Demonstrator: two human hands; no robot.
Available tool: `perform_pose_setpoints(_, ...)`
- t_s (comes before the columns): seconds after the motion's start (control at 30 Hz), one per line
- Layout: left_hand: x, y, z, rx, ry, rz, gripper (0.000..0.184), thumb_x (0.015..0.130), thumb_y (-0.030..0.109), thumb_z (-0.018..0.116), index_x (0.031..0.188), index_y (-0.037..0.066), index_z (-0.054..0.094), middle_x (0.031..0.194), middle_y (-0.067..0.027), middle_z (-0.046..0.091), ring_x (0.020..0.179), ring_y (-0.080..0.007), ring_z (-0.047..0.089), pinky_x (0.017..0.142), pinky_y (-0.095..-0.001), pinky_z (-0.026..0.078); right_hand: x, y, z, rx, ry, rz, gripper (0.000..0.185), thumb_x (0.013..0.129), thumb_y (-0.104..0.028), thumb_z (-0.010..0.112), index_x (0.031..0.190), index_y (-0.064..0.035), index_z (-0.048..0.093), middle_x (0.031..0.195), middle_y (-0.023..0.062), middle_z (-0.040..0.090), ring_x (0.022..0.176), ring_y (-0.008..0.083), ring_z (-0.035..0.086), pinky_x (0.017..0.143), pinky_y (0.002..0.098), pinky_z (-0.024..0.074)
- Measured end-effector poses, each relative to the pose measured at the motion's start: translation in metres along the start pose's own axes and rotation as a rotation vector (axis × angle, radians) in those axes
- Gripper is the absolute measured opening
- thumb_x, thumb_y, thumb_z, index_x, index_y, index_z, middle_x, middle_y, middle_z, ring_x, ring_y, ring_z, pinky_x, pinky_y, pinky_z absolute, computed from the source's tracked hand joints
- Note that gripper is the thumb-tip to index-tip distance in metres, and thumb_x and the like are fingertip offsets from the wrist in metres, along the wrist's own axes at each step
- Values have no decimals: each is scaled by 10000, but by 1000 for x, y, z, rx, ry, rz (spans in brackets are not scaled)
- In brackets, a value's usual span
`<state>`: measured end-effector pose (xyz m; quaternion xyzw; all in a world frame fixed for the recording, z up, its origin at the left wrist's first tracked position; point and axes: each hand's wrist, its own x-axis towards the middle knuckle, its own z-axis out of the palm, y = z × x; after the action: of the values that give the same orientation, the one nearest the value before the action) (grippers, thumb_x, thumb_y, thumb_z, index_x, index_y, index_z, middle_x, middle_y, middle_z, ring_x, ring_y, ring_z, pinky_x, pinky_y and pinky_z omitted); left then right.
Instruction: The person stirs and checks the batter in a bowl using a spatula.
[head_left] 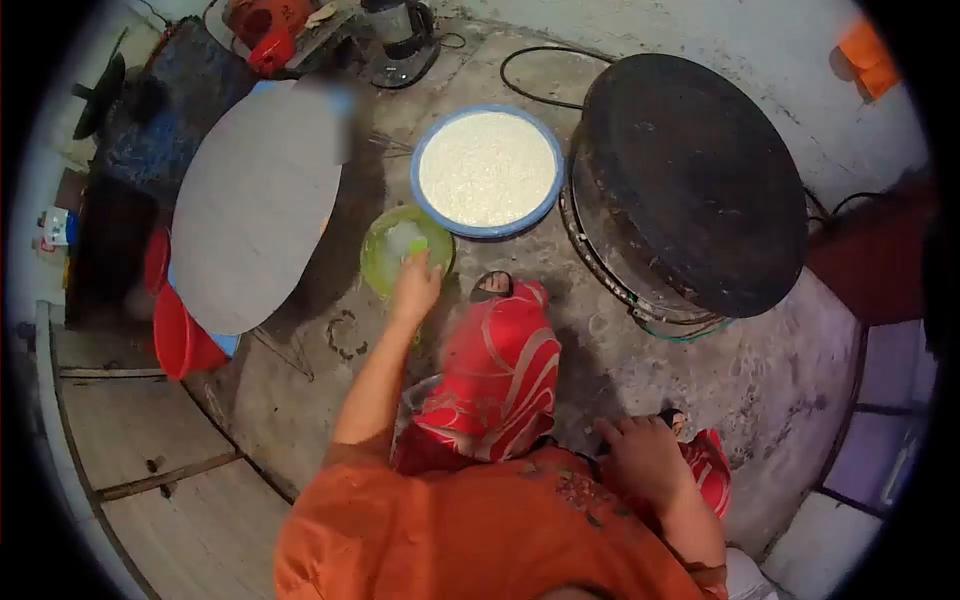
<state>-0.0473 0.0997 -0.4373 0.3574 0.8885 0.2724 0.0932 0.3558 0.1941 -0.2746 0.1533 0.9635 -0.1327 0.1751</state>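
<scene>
My left hand [418,287] reaches over a yellow-green bowl [377,255] on the floor. Its fingers are closed on a small bright green object [418,244], whose kind I cannot make out. Whitish, cloudy contents [400,240] show inside the bowl. Just behind the bowl, to its right, stands a blue-rimmed basin [418,190] filled with pale, creamy batter [488,168]. My right hand [640,455] rests on my right knee with its fingers stretched out, holding nothing.
A large round black griddle [695,180] on a drum-like base stands at the right. On the left are a wide grey oval board [262,205] and a red bucket [183,335]. A mixer grinder [402,45] stands at the back, and a black cable [520,75] runs behind the griddle.
</scene>
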Motion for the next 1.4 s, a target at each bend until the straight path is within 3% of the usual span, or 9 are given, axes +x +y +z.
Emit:
perform_pose_setpoints(0.2,-46,-70,32,352,-106,-365,530,801,273,614,1259,94,417,1275,-125,424,1132,-356,449,864,-525,403,11,-4,-4,3,-125,64,443,766,-308,629,1165,-127,560,968,78,617,886,246,601,803,357,442)
perform_pose_setpoints(0.5,-36,-101,78,843,-351,-199,368,829,153,493,1177,36,515,1009,-63,625,909,-250,594,721,-388,494,30,1,-9,26,-170,84,438,767,-280,614,1175,-130,562,958,85,615,891,254,596,815,359,433)
perform_pose_setpoints(0.63,-18,-97,67,532,-506,-380,354,805,188,501,1109,22,573,867,-140,664,793,-280,654,671,-425,508,34,6,-6,40,-152,80,442,764,-290,613,1170,-123,563,959,88,614,901,254,591,823,360,428)
perform_pose_setpoints(0.73,-18,-140,92,-202,-102,-766,326,795,214,493,926,-50,632,885,-275,621,850,-415,602,728,-460,462,36,6,-7,65,-119,90,429,764,-276,607,1158,-112,565,947,91,617,901,256,590,821,361,428)
perform_pose_setpoints(1.03,-39,-113,59,-94,-106,-631,336,796,213,553,991,-54,613,944,-277,608,917,-435,567,797,-453,443,37,8,-7,50,-131,72,397,764,-257,598,1129,-103,569,942,97,609,894,264,588,815,366,430)
perform_pose_setpoints(1.13,-42,-108,61,-48,-60,-492,251,788,143,548,922,-64,597,817,-254,626,743,-389,611,649,-438,484,37,8,-8,40,-135,56,372,774,-245,580,1117,-103,570,933,97,607,889,263,587,803,364,433)
perform_pose_setpoints(1.3,-29,-121,65,-913,-364,-950,136,787,35,485,861,-36,575,653,-128,559,466,-213,510,416,-342,413,34,6,-11,53,-108,83,344,786,-242,568,1100,-102,569,928,89,606,900,255,581,803,361,430)
perform_pose_setpoints(1.37,-26,-107,56,-838,-190,-1095,197,777,25,464,909,-54,586,709,-166,600,543,-252,567,496,-376,458,33,5,-14,35,-104,80,350,788,-248,570,1104,-99,564,930,88,605,901,254,580,806,362,429)
perform_pose_setpoints(1.4,-26,-104,51,-456,-102,-836,228,783,31,454,945,-54,591,753,-189,618,604,-279,590,559,-388,470,32,5,-15,15,-103,75,357,789,-254,572,1108,-96,560,933,88,604,902,254,579,808,362,428)
